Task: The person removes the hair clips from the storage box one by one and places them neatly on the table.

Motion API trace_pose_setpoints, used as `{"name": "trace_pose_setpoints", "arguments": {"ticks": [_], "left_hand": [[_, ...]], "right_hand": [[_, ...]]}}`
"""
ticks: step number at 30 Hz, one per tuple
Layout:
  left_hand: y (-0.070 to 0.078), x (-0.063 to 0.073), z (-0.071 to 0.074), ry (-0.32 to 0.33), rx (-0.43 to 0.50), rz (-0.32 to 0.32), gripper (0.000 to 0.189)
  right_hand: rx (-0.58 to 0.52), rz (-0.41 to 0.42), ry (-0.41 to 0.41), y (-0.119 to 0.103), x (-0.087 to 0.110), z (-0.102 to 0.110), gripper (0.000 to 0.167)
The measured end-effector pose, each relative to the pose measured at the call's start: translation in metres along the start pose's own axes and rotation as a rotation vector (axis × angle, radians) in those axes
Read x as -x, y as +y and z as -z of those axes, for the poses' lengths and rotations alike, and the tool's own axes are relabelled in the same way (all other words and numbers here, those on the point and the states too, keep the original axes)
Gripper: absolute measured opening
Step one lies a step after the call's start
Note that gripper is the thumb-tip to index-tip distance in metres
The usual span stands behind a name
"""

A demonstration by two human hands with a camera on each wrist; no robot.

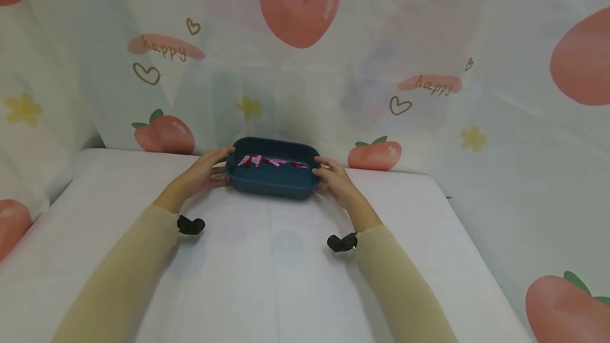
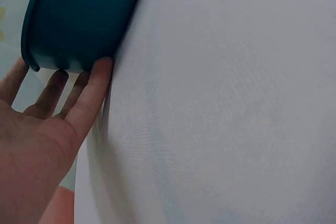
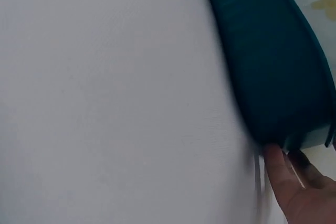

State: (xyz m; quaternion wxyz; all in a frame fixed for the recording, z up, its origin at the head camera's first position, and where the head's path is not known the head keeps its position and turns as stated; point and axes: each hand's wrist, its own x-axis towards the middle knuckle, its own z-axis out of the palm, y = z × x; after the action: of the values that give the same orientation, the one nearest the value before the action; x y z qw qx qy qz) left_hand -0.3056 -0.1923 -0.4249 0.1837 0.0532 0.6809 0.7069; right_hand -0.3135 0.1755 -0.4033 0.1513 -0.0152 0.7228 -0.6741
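Observation:
A dark teal oblong basin (image 1: 273,178) is at the back of the table, its inside facing me. Several pink and red strips (image 1: 275,162) lie inside it. At its left end, my left hand (image 1: 200,173) touches the wall with spread fingers. The left wrist view shows those fingertips (image 2: 101,65) pressed to the basin's end, low down and up near the rim. My right hand (image 1: 337,180) mirrors this at the right end, with two fingers at the rim. In the right wrist view a fingertip (image 3: 272,153) meets the lower corner of the basin.
A white cloth (image 1: 257,279) covers the table. Right behind the basin hangs a pale curtain (image 1: 305,89) printed with peaches, flowers and hearts. Black wrist devices (image 1: 190,225) sit at the cuffs of both sleeves (image 1: 400,279).

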Motion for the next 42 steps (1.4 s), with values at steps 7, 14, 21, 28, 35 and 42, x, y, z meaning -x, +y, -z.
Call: {"name": "trace_pose_setpoints", "arguments": {"ticks": [7, 14, 21, 28, 35, 42], "left_hand": [[-0.005, 0.008, -0.006, 0.036, 0.036, -0.023, 0.055], [-0.010, 0.022, -0.015, 0.057, 0.044, -0.028, 0.056], [-0.021, 0.046, -0.034, 0.079, 0.039, -0.018, 0.056], [-0.027, 0.069, -0.046, 0.111, 0.016, -0.031, 0.055], [-0.030, 0.090, -0.047, 0.115, -0.002, -0.033, 0.056], [-0.033, 0.109, -0.053, 0.108, 0.026, -0.011, 0.060]], "right_hand": [[-0.001, 0.015, -0.029, 0.008, 0.005, 0.004, 0.059], [0.068, 0.027, -0.033, 0.012, 0.016, 0.008, 0.061], [0.106, 0.016, -0.052, 0.020, 0.035, 0.013, 0.060], [0.130, -0.007, -0.049, 0.026, 0.054, 0.011, 0.058], [0.096, -0.002, -0.059, 0.031, 0.067, 0.005, 0.058], [0.107, -0.017, -0.062, 0.034, 0.083, 0.002, 0.056]]}}
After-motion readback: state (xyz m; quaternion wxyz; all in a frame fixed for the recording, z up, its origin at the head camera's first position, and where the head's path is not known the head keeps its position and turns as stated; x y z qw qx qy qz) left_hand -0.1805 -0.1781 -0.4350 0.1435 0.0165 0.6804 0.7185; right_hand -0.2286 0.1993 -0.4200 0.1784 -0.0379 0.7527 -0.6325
